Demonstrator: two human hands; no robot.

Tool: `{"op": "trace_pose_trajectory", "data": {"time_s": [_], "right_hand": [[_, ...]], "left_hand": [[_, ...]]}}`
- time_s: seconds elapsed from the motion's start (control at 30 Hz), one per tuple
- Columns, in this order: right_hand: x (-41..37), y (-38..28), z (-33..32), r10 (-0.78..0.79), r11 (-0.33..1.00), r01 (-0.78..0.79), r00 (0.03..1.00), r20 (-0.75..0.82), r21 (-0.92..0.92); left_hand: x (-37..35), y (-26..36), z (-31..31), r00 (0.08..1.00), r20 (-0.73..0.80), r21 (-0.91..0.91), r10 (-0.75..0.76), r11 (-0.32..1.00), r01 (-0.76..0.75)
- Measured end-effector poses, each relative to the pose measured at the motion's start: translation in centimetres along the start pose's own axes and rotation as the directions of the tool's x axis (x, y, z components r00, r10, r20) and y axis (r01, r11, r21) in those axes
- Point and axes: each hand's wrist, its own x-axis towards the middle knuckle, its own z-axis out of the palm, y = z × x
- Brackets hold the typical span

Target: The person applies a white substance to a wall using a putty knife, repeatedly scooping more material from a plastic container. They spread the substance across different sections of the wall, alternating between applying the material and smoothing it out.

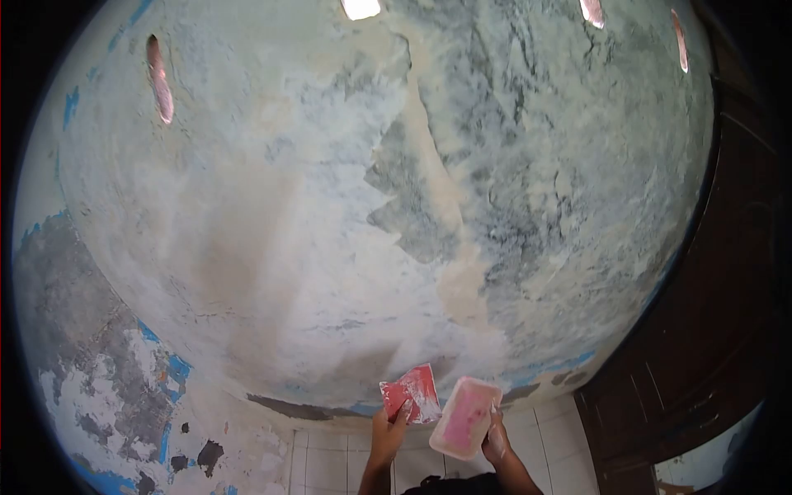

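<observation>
My left hand (388, 433) grips a red plastic putty spreader (417, 394), its broad face smeared with white putty. Just to its right, my right hand (495, 439) is closed around the edge of a shallow rectangular tub (464, 418). The tub has a pale rim and a pink inside with whitish residue, and it is tilted toward me. Some white smears show on my right hand. Both things are held low in front of the patchy wall (330, 214), which has white and beige coats over grey-green, with a beige strip down the middle.
A dark wooden door or cabinet (685, 363) borders the wall on the right. White tiles (322, 462) cover the floor. The left wall (74, 305) shows grey patches and blue paint. Slots (160, 82) open high in the wall.
</observation>
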Motion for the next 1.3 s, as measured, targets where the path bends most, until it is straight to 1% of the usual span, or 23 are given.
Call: {"op": "trace_pose_trajectory", "data": {"time_s": [0.1, 0.2, 0.3, 0.4, 0.5, 0.6, 0.7, 0.77, 0.83, 0.87, 0.93, 0.97, 1.03, 1.07, 1.17, 1.23, 1.27, 1.3], "right_hand": [[1.0, 1.7, 0.3, -0.004, 0.998, 0.005, 1.000, 0.012, -0.067], [1.7, 3.6, 0.7, 0.061, 0.993, -0.065, 0.997, -0.045, -0.098], [1.7, 3.7, 2.7, 0.101, 0.971, -0.110, 0.993, -0.054, -0.213], [1.8, 4.1, 3.3, 0.108, 0.955, -0.138, 0.986, -0.126, -0.263], [1.6, 3.2, 3.6, 0.075, 0.962, -0.098, 0.992, -0.097, -0.256], [2.0, 3.1, 3.1, -0.033, 0.973, 0.024, 0.999, -0.036, -0.230], [2.6, 3.7, 1.2, 0.010, 0.976, -0.026, 0.997, -0.077, -0.216], [2.0, 2.2, 2.7, -0.003, 0.966, 0.008, 1.000, 0.019, -0.260], [1.9, 2.7, 2.4, -0.090, 0.943, 0.099, 0.995, 0.043, -0.318], [1.8, 2.5, 2.6, -0.058, 0.951, 0.057, 0.998, 0.006, -0.305], [1.2, 1.4, 4.7, -0.002, 0.962, -0.014, 0.998, -0.060, -0.273], [1.1, 1.2, 4.8, 0.017, 0.961, -0.031, 0.998, -0.056, -0.275], [0.7, 1.4, 4.9, 0.052, 0.959, -0.063, 0.998, -0.046, -0.276], [0.6, 1.5, 4.9, 0.057, 0.965, -0.065, 0.998, -0.040, -0.255], [0.4, 1.7, 5.0, 0.070, 0.978, -0.070, 0.998, -0.008, -0.198], [0.3, 1.6, 5.0, 0.080, 0.983, -0.075, 0.996, 0.028, -0.168], [0.3, 1.6, 5.0, 0.072, 0.983, -0.068, 0.997, 0.018, -0.172], [0.3, 1.6, 4.9, 0.065, 0.983, -0.062, 0.998, 0.007, -0.174]], "left_hand": [[-1.9, -0.7, -1.1, 0.988, -0.012, 0.070, -0.157, 0.985, 0.157], [-2.1, -1.2, -2.1, 0.995, 0.060, 0.158, -0.082, 0.985, 0.071], [-1.5, -0.5, -2.3, 0.995, 0.100, 0.259, 0.029, 0.964, -0.054], [-1.0, -0.4, -2.7, 0.991, 0.125, 0.359, 0.038, 0.930, -0.081], [-1.2, 1.8, -1.7, 0.993, 0.112, 0.379, 0.027, 0.923, -0.068], [-1.7, 2.6, -0.7, 0.987, 0.145, 0.384, 0.075, 0.915, -0.126], [-1.9, 2.5, 0.1, 0.970, 0.146, 0.408, 0.193, 0.882, -0.237], [-1.5, 2.3, 0.2, 0.944, 0.141, 0.427, 0.299, 0.842, -0.331], [-1.4, 2.9, 0.0, 0.947, 0.137, 0.426, 0.290, 0.846, -0.321], [-1.3, 3.3, 0.0, 0.944, 0.136, 0.421, 0.299, 0.845, -0.329], [-1.5, 4.0, -0.1, 0.962, 0.171, 0.441, 0.211, 0.857, -0.267], [-1.6, 4.1, -0.1, 0.968, 0.187, 0.451, 0.170, 0.860, -0.238], [-2.0, 3.5, 0.2, 0.964, 0.209, 0.456, 0.164, 0.856, -0.244], [-2.2, 3.3, 0.4, 0.962, 0.220, 0.458, 0.164, 0.853, -0.250], [-2.8, 2.9, 1.1, 0.969, 0.224, 0.483, 0.102, 0.852, -0.201], [-2.9, 2.5, 1.0, 0.973, 0.191, 0.540, 0.132, 0.814, -0.216], [-3.0, 2.4, 1.0, 0.973, 0.176, 0.568, 0.149, 0.792, -0.224], [-2.9, 2.6, 0.9, 0.977, 0.171, 0.585, 0.130, 0.784, -0.207]]}}
